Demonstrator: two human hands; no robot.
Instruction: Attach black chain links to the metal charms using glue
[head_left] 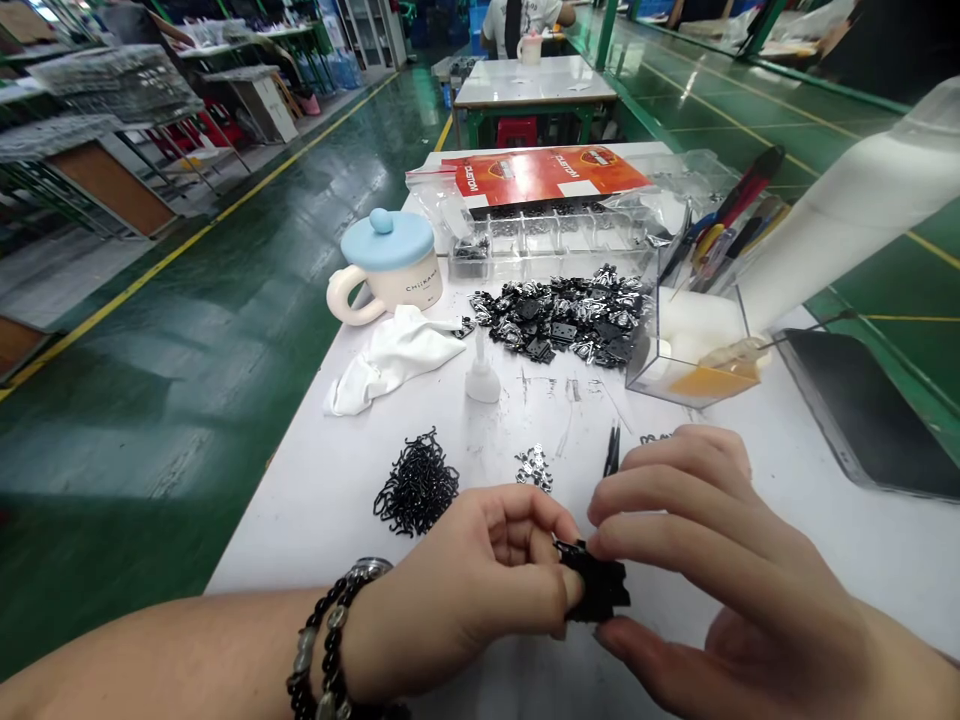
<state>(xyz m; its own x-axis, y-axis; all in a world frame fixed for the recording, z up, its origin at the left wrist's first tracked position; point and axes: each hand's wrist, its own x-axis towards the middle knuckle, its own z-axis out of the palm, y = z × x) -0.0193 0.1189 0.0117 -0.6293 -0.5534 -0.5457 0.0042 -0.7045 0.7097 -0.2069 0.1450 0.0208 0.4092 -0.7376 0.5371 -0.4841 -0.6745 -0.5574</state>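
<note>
My left hand (480,585) and my right hand (720,560) meet over the white table (315,530), both pinching a small black metal piece (598,585). A beaded bracelet (337,635) circles my left wrist. Beyond my fingers lie black tweezers (611,450), a few small silver parts (534,468) and a tangle of black wire clips (416,485). Further back is a heap of black metal parts (559,315). The held piece is partly hidden by my fingers, so its shape cannot be made out.
A white bottle (481,372), white cloth (390,360), blue-lidded mug (386,265), clear compartment tray (559,238) and red packet (544,175) stand on the table. A clear box (690,345) and dark tablet (870,415) are at right. A co-worker (521,20) sits beyond another table.
</note>
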